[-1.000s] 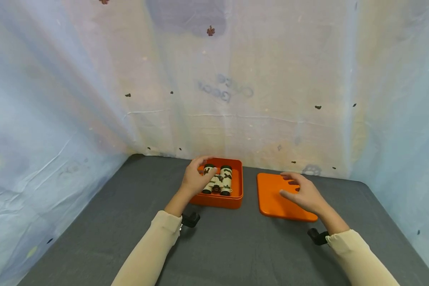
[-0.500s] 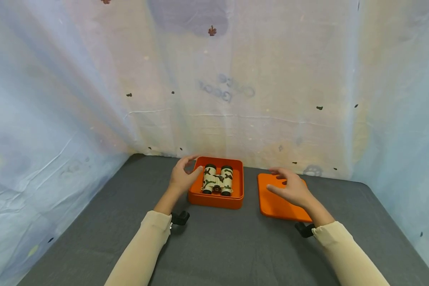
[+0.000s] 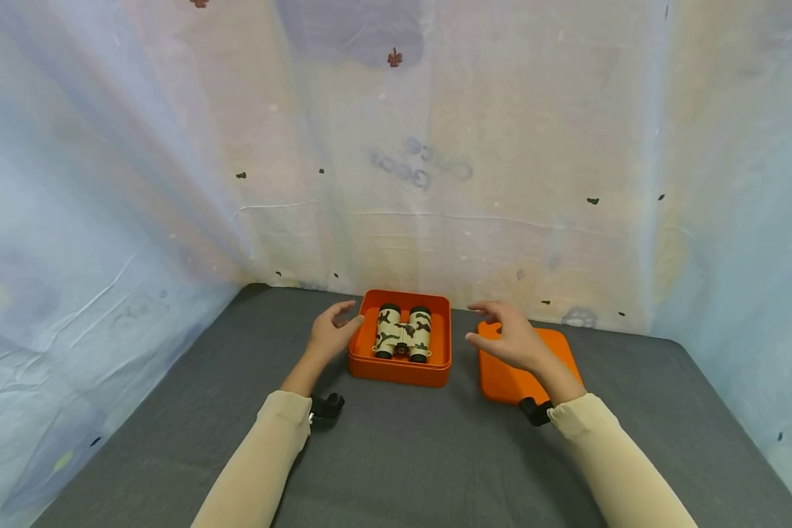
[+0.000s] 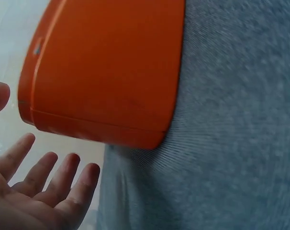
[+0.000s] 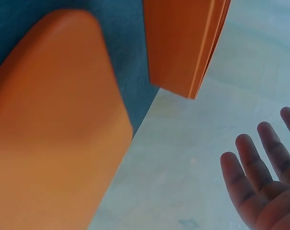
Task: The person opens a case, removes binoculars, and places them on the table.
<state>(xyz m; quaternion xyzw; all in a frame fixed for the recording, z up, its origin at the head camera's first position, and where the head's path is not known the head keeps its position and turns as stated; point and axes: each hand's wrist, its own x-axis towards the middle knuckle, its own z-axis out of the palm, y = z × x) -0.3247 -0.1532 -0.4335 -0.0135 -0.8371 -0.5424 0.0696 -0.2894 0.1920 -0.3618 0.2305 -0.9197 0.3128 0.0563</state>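
Observation:
An orange box (image 3: 399,375) stands uncovered on the table, and camouflage-patterned binoculars (image 3: 402,334) lie inside it. Just left of the box is my left hand (image 3: 330,335), fingers spread and holding nothing; the left wrist view shows its fingertips apart from the box wall (image 4: 106,72). To the right, the flat orange lid (image 3: 554,356) lies on the table. Above the lid hovers my right hand (image 3: 511,341), fingers extended toward the box, with nothing in them. In the right wrist view the lid (image 5: 59,129) and the box's side (image 5: 178,43) both appear, clear of the fingers.
Dark grey cloth covers the table (image 3: 396,462), whose far edge meets a pale patterned curtain (image 3: 435,242). More of that curtain hangs at the left and right sides. A black camera mount sits on each wrist.
My left hand has moved left, from above the binoculars to beside the box. The right hand has shifted left over the lid toward the box. Box, binoculars and lid stay in place.

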